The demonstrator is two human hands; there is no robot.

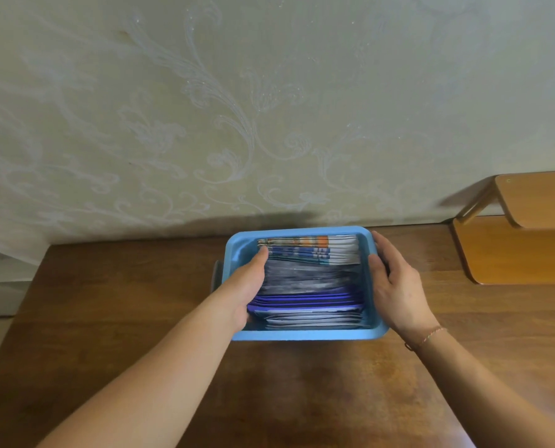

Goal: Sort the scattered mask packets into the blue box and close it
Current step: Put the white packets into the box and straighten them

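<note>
The blue box point(302, 334) sat on the worktop point(302, 383), packets point(311, 279) standing in rows inside. The left hand point(247, 286) lay flat against their left ends, fingers straight, probably squaring them. The right hand point(395, 286) gripped the right wall, steadying it. No lid showed.

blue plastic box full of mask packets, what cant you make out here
Head view, the only one:
- Print on the mask packets: blurred, unreadable.
- Grey part behind the blue plastic box: mostly hidden by the box wall and the left hand; possibly a lid.
- Right hand fingertips: hidden past the box rim.
</note>
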